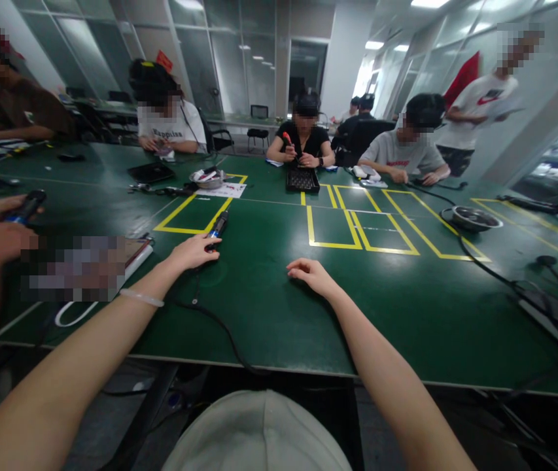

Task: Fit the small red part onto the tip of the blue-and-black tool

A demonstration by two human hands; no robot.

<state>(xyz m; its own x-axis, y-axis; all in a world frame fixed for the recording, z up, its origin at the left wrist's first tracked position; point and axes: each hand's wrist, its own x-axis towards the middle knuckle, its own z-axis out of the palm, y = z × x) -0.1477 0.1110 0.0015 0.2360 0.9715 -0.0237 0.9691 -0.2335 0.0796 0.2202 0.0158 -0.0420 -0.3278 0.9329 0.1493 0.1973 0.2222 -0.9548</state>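
My left hand [193,252] is closed around a black electric screwdriver [218,224] with a blue band, above the green table [259,320]. The tool's top end slants up and away from me; its lower end is hidden by my fingers. A black cable [220,322] lies below that hand and runs over the table's near edge. To the right, my right hand [313,276] rests on the tabletop with its fingers loosely bent and apart, holding nothing. A clear bracelet [141,299] circles my left wrist.
At my left, a co-worker's hand grips a similar tool [28,206] beside a blurred flat device [97,261]. Yellow tape outlines [335,246] mark the table. Farther off are a black tray [302,180], a metal bowl [207,176], a round metal dish [477,218] with cables, and several seated people.
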